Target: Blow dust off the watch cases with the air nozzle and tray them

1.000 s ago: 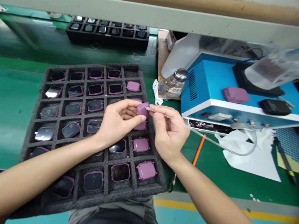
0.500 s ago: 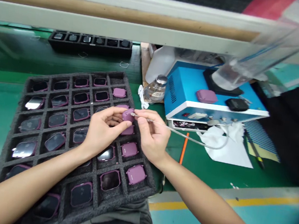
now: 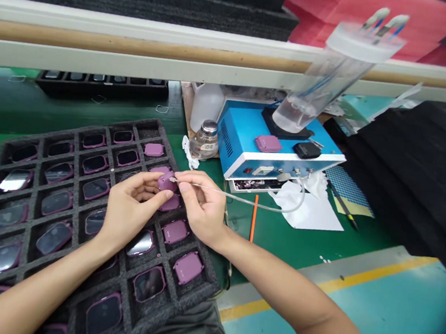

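The left hand (image 3: 128,210) was curled, its thumb and fingertips pinching a purple case (image 3: 166,180) above the right-hand column of the tray (image 3: 204,288). The right hand (image 3: 205,207) had its thumb and forefinger closed on the end of a clear tube (image 3: 239,199), its tip at the case; whether they touched was too small to tell. The case looked light and stiff, its smooth shell perhaps slippery, so a grip on its edges seemed safest; the tube looked soft and springy, best held close to its tip. Beneath them, watches (image 3: 188,267) lay in the tray's compartments, some screen up. Beyond, the tube curved round toward the front of a blue box (image 3: 247,127), with a bottle (image 3: 205,145) just beside it.
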Available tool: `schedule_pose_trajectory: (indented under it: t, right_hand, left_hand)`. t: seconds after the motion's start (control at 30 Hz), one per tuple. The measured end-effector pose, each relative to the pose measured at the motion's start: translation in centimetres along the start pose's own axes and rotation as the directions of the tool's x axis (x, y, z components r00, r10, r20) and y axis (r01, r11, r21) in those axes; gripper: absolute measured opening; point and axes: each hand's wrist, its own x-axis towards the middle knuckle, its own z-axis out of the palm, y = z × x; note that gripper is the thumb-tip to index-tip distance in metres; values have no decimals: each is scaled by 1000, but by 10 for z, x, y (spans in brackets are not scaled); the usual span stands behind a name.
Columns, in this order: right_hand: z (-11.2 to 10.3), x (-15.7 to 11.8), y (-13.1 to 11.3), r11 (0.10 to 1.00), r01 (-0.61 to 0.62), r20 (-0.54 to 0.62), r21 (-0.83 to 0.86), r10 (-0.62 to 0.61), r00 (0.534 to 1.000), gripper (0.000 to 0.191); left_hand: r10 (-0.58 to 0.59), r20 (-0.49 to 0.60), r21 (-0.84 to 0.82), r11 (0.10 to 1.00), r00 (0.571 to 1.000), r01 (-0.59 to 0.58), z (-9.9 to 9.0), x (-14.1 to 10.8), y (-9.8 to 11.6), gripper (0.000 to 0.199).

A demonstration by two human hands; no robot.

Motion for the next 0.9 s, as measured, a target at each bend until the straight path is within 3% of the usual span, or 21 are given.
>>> schedule_pose_trajectory:
  t: [0.9]
  right_hand:
    - [-1,0,-1,1000,-24,17,-12,25,1000,12]
  left_hand:
    - [-8,0,-5,1000,1000,8,0,0,0,40]
